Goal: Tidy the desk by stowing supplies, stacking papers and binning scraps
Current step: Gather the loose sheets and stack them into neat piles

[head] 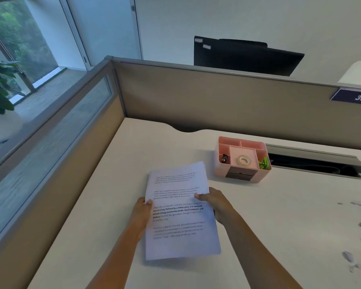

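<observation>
Gripping printed papers (180, 211) by both side edges — left hand (141, 213), right hand (216, 203) — above a desk (96, 236), near a pink organizer (243, 159).

Wide off-white laminate desk (279, 215) set into a cubicle corner, pink plastic compartmented organiser (220, 171) standing towards the back, small torn pale paper scraps (348, 256) scattered near the right edge, well apart from the organiser
</observation>
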Action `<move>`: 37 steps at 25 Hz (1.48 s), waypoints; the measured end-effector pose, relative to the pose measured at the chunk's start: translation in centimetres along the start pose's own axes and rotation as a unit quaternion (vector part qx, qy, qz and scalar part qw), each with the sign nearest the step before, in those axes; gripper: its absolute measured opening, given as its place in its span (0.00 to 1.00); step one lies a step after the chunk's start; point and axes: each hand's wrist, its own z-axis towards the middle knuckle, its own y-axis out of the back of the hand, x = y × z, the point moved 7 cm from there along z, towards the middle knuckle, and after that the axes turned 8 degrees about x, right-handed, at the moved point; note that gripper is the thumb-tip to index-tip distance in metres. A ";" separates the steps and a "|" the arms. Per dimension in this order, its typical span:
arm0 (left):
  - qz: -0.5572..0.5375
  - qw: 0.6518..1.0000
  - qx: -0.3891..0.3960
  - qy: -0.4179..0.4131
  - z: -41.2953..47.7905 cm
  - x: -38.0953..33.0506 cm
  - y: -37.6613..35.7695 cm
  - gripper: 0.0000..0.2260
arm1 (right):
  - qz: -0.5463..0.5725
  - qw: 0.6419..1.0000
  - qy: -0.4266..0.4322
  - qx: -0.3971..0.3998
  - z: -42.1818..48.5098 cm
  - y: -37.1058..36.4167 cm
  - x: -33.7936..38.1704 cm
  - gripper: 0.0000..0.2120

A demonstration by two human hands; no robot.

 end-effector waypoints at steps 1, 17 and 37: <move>0.036 0.999 -0.012 0.002 0.7 -0.2 0.3 0.10 | -0.013 0.999 -0.007 -0.033 0.7 0.1 -0.4 0.17; 0.287 0.947 -0.141 -0.014 3.6 -3.5 -0.8 0.18 | -0.244 0.928 -0.060 -0.275 4.5 0.3 -1.4 0.09; 0.218 0.968 -0.015 -0.127 13.6 -14.1 -1.6 0.22 | -0.253 0.914 0.060 -0.311 14.6 1.5 8.3 0.29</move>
